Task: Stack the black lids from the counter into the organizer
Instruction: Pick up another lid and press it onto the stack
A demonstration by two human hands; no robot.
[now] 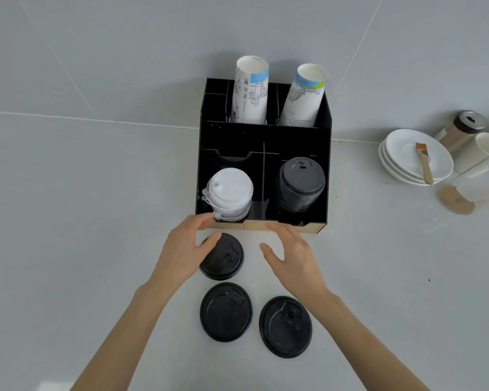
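Observation:
Three black lids lie flat on the pale counter in front of a black organizer. My left hand rests at the left edge of the nearest-to-organizer lid, thumb touching its rim and fingers spread above it, not closed on it. My right hand hovers open to the right of that lid, holding nothing. Two more black lids lie closer to me, one on the left and one on the right. The organizer's front right compartment holds a stack of black lids; the front left one holds white lids.
Two tall stacks of printed paper cups stand in the organizer's rear slots. At the right are stacked white plates with a brush, a brown shaker, a white cup and a brown spill. A tiled wall rises behind.

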